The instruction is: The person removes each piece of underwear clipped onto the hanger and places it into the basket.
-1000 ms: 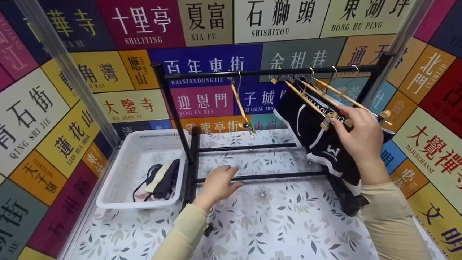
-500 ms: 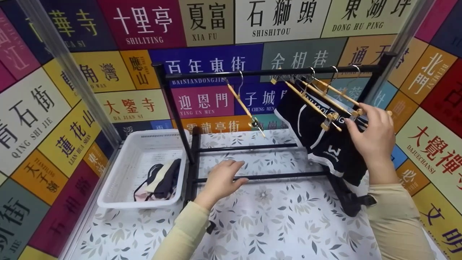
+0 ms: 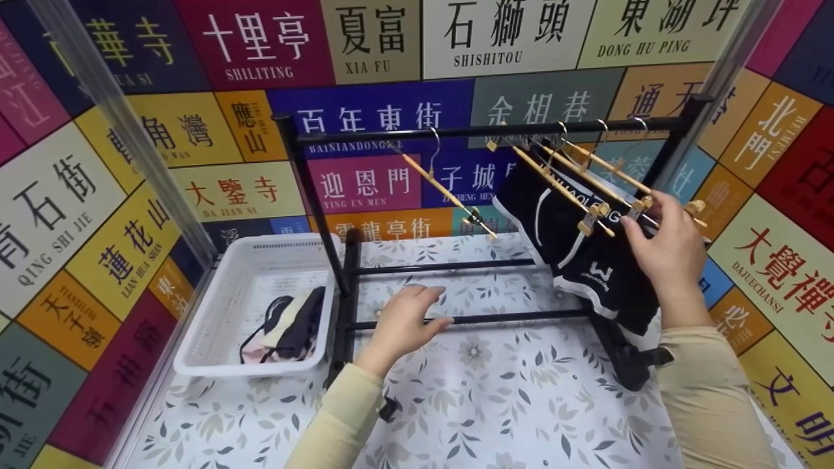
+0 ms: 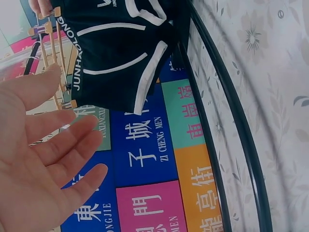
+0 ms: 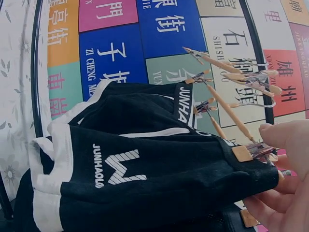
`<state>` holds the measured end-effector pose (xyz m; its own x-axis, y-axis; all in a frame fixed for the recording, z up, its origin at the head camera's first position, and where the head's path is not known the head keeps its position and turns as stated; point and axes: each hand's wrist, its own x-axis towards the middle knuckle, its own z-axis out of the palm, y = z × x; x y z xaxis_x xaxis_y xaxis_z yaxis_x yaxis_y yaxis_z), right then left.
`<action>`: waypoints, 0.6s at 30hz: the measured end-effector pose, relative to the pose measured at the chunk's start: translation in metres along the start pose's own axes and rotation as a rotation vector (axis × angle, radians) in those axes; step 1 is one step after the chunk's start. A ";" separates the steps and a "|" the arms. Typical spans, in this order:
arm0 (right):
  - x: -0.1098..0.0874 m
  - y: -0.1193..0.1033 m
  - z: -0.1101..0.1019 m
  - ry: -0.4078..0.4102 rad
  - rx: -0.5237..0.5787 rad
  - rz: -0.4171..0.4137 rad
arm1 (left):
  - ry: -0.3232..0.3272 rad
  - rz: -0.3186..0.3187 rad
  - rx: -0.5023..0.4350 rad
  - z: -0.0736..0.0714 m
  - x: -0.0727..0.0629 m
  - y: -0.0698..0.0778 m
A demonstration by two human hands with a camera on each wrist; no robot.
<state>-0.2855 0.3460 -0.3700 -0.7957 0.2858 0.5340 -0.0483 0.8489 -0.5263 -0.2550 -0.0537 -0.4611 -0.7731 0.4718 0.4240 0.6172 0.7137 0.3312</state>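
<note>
Black boxer briefs (image 3: pixel 565 225) with white trim hang by clips from wooden trouser hangers on the right of a black garment rack (image 3: pixel 469 133). My right hand (image 3: pixel 674 254) is at the near ends of those hangers. In the right wrist view, its thumb and fingers pinch around a hanger clip (image 5: pixel 258 151) at the waistband corner. Left of the briefs, one bare wooden hanger (image 3: pixel 435 182) hangs at a slant from the rail. My left hand (image 3: pixel 404 322) hovers in front of the rack's lower bars, fingers relaxed and holding nothing.
At the left, against the rack's foot, stands a white plastic basket (image 3: pixel 195 306) with folded dark, cream and pink fabric (image 3: pixel 293 326) in its right part. Two low black crossbars (image 3: pixel 515 318) span the rack. Sign-covered panels stand behind and at both sides.
The right hand has shifted right from the briefs' front hanger to the hanger ends beside it. The bare hanger has turned on the rail, its near end swinging right. The left hand has edged right.
</note>
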 end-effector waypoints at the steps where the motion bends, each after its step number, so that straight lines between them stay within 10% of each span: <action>1: 0.000 0.000 0.001 -0.001 -0.005 0.007 | 0.001 0.002 0.000 0.001 0.000 0.000; 18: 0.007 -0.005 0.006 0.034 0.055 0.069 | -0.096 -0.054 -0.046 0.003 0.023 0.007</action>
<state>-0.2945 0.3412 -0.3680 -0.7775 0.3584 0.5168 -0.0282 0.8011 -0.5979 -0.2692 -0.0366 -0.4515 -0.8143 0.4828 0.3222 0.5789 0.7160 0.3903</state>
